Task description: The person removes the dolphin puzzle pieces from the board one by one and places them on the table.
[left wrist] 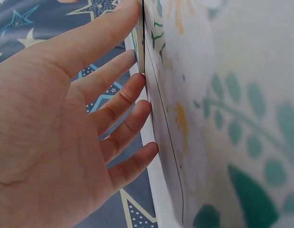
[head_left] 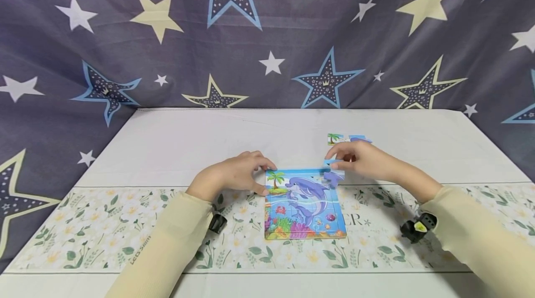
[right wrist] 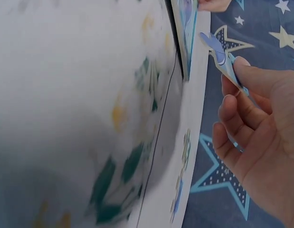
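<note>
A square dolphin jigsaw puzzle (head_left: 304, 205) lies on the patterned cloth, its picture showing purple dolphins, coral and a palm tree. At its upper left corner my left hand (head_left: 236, 172) rests with thumb and a fingertip against the edge; the left wrist view shows the fingers (left wrist: 121, 107) loosely extended beside the thin board edge (left wrist: 141, 42). Over the upper right corner, my right hand (head_left: 363, 158) pinches a blue and purple puzzle piece (right wrist: 225, 59) between thumb and fingers. That piece is tilted and apart from the puzzle in the right wrist view.
Behind the right hand lie a loose palm-tree piece (head_left: 335, 139) and a blue and purple piece (head_left: 359, 138), partly close to the hand. The table (head_left: 209, 135) has a floral band (head_left: 138, 228). A star-patterned curtain (head_left: 259, 84) hangs along its back.
</note>
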`<state>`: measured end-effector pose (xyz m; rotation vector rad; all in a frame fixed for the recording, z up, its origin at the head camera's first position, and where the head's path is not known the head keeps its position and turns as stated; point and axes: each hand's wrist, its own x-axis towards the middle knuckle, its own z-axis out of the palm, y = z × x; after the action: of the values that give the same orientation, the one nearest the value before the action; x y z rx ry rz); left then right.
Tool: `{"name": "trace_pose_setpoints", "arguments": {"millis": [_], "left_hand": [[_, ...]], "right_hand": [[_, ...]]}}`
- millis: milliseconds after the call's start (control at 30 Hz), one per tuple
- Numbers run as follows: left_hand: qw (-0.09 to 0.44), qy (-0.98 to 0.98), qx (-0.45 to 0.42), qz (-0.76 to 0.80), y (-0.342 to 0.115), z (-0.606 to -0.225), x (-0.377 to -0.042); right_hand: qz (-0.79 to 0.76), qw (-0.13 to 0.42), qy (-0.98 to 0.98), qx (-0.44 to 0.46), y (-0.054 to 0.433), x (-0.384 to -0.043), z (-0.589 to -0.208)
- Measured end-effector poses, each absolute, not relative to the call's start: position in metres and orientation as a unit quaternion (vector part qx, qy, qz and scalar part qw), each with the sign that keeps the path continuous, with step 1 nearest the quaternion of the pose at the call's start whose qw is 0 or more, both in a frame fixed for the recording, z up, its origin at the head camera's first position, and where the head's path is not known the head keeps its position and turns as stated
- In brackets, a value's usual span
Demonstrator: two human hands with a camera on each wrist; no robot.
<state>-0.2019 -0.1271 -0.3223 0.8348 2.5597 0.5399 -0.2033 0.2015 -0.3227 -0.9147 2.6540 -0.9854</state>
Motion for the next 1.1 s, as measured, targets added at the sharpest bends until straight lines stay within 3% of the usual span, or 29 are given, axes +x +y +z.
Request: {"name": "trace_pose_setpoints", "arguments": {"millis": [1100], "left_hand": [[0.198, 0.915, 0.294, 0.192, -0.127, -0.323, -0.201]], "right_hand": [[-0.279, 0.022, 0.944, -0.175, 0.293, -0.221, -0.327]]}}
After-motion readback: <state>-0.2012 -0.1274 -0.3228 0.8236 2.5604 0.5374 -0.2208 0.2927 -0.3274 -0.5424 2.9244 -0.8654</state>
